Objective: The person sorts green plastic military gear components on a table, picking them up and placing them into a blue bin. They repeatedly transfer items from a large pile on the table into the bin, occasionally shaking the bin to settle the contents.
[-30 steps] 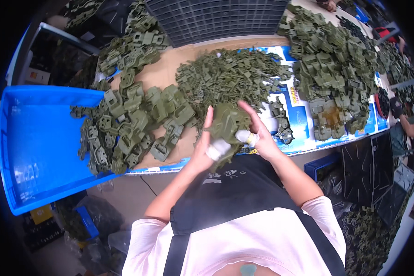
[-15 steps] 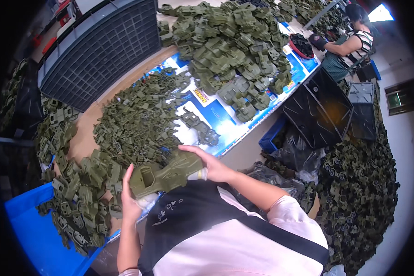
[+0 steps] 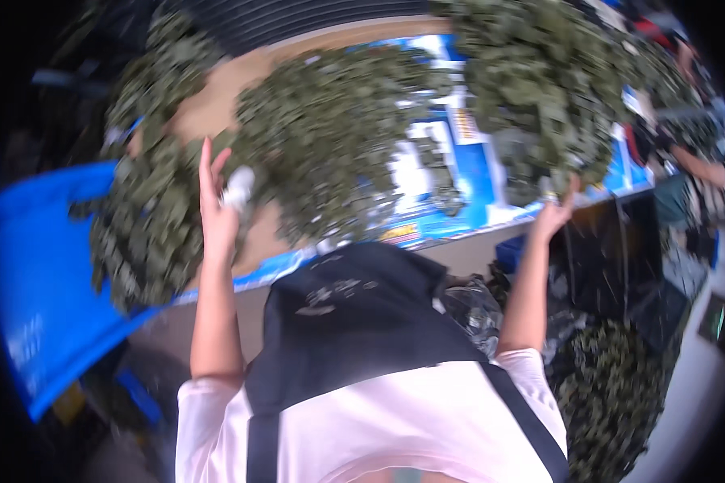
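My left hand [image 3: 217,197] is raised at the near left, fingers stretched out and nothing in them, with a white wrap on its thumb. It is beside a heap of olive-green plastic toy vehicle bodies [image 3: 149,229]. Farther right, my right hand [image 3: 553,213] reaches to the near edge of a larger heap of olive-green vehicle bodies [image 3: 540,88]. Its fingers are blurred, so I cannot tell whether they grip a piece. Between the hands lies a spread of small olive-green plastic parts [image 3: 322,137]. A few green pieces [image 3: 437,181] lie separately on the blue-and-white sheet [image 3: 471,177].
A blue bin [image 3: 52,241] stands at the left table end. Dark crates [image 3: 612,249] and a dark green pile of parts [image 3: 608,394] are on the right. At the far right, a co-worker's arm [image 3: 701,167] shows. A black ridged crate [image 3: 298,16] borders the table's back.
Both hands held one large green vehicle body; now they are far apart, left hand empty, right hand over at the large heap. The whole view has turned and is blurred.
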Demonstrator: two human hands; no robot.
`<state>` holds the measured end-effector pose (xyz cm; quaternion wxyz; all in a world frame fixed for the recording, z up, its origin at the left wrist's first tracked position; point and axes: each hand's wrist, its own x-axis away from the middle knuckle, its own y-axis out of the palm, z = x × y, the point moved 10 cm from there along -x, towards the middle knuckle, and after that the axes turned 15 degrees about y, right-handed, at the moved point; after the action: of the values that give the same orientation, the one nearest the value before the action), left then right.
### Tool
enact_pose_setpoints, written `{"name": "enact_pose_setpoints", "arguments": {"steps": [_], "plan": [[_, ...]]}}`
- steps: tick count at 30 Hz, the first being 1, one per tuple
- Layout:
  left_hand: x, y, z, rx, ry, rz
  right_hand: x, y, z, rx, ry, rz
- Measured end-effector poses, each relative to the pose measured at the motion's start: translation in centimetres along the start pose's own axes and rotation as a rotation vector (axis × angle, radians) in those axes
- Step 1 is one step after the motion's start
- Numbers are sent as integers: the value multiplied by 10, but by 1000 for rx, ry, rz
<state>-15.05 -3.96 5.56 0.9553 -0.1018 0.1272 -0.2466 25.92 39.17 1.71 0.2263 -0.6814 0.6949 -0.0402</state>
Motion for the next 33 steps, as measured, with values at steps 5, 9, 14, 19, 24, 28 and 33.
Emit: {"name": "enact_pose_setpoints", "arguments": {"steps": [5, 9, 14, 19, 24, 28, 33], "plan": [[57, -204, -16, -42, 92, 769, -11, 28, 82, 744, -327, -63], [131, -285, -14, -174, 75, 1031, -52, 19, 96, 757, -199, -25], [136, -298, -41, -285, -38, 878, -81, 33, 88, 823, -460, -263], [83, -226, -45, -1033, 46, -84, -46, 56, -15, 695, -422, -258], [37, -289, -49, -920, 254, 73, 71, 115, -113, 570, -490, -501], [39, -453, -62, -1490, -62, 399, 115, 131, -112, 542, -370, -703], [31, -532, -161, -1352, -503, 45, 131, 132, -83, 593, -267, -767]]}}
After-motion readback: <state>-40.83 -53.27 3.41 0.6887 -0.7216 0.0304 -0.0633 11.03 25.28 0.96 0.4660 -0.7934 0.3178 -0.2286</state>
